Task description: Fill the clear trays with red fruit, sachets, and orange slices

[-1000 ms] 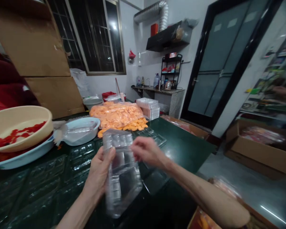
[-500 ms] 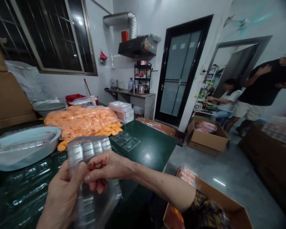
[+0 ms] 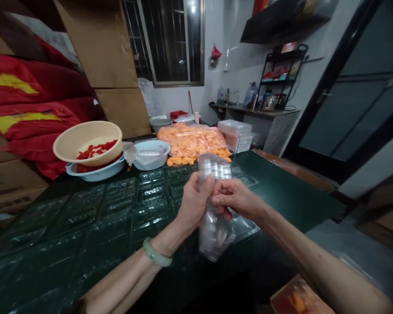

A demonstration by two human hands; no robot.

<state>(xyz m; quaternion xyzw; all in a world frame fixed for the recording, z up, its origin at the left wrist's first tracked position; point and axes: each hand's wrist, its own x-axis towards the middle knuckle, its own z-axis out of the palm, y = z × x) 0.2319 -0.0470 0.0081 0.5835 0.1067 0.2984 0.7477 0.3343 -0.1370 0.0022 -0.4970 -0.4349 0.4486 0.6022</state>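
At the far left, plump red sacks with yellow bands (image 3: pixel 62 78) lie stacked, with a tall brown cardboard box (image 3: pixel 121 111) just right of them. In front, a round cream plastic basin (image 3: pixel 70 139) with small bright-red pieces (image 3: pixel 98 149) inside sits on top of a wider light-blue plastic basin (image 3: pixel 100 175). Flat, clear plastic compartment trays (image 3: pixel 116 203) lie in rows across the left part of the dark green worktop (image 3: pixel 288 192). Just right of the stacked pair, an oval pale-blue plastic basin (image 3: pixel 147 165) holds clear plastic.

Near the middle, the left hand (image 3: pixel 193 200), a pale green ring bangle (image 3: pixel 157 253) on its wrist, grips the left side of a clear plastic tray with ribbed compartments (image 3: pixel 218 169), thumb across the front. This tray is raised above the worktop, its lower end blurred; whether it is one layer or several cannot be told. Behind it rest a transparent bag of orange pieces (image 3: pixel 193 139) and loose orange crescent pieces (image 3: pixel 183 161). The right hand (image 3: pixel 232 198), fingers curled, pinches the tray's right edge close to the left thumb. Farther back on the right stands a block of stacked clear plastic containers (image 3: pixel 236 133).
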